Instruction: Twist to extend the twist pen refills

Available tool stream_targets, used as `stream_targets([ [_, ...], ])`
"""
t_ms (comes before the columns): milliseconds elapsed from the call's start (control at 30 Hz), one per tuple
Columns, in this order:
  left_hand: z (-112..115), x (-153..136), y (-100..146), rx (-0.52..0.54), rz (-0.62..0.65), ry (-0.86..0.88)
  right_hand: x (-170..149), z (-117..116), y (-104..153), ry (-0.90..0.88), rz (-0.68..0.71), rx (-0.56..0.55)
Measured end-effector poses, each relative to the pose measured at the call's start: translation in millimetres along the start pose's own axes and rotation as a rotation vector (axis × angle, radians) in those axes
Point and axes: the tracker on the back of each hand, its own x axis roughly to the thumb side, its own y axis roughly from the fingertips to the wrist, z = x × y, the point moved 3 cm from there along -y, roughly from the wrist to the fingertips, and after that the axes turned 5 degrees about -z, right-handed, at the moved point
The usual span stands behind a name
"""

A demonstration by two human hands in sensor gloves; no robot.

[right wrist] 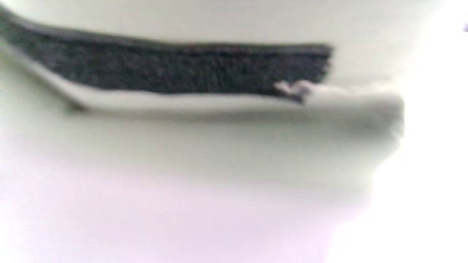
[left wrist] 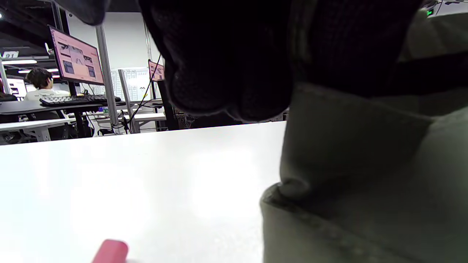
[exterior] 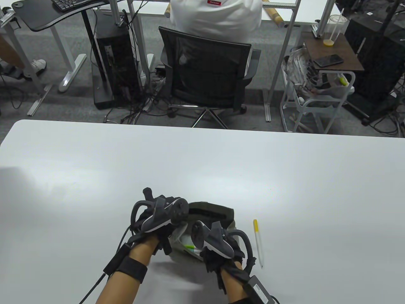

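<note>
An olive-green pencil pouch (exterior: 218, 213) lies open on the white table (exterior: 95, 177) between my hands. My left hand (exterior: 166, 236) grips its left edge; in the left wrist view my gloved fingers (left wrist: 226, 73) curl against the pouch fabric (left wrist: 365, 164). My right hand (exterior: 215, 253) is at the pouch's near right side, its fingers hidden under the tracker. A pen with a green part (exterior: 190, 247) shows inside the pouch. A white pen with a yellow cap (exterior: 258, 243) lies on the table just right of my right hand. The right wrist view is a blur of pouch fabric (right wrist: 219, 146) and a dark strip (right wrist: 164, 69).
A red, rounded object (left wrist: 111, 251) lies on the table by my left hand, seen only in the left wrist view. Beyond the table's far edge stand an office chair (exterior: 205, 72) and a small cart (exterior: 319, 95).
</note>
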Motion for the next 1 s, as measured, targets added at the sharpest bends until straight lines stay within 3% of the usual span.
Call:
stream_targets([
  [33, 1, 0, 0, -0.002, -0.011, 0.004, 2, 3, 0, 0.013, 0.008, -0.07],
  [100, 2, 0, -1, 0.0, -0.014, 0.004, 5, -1, 0, 0.056, 0.019, -0.028],
  [267, 1, 0, 0, -0.01, -0.024, 0.014, 6, -1, -2, 0.052, 0.02, -0.086],
  [767, 3, -3, 0, -0.022, -0.045, 0.056, 3, 1, 4, 0.096, 0.003, -0.113],
  [1000, 2, -4, -1, -0.014, -0.034, 0.071, -20, 27, 15, -0.117, -0.011, -0.232],
])
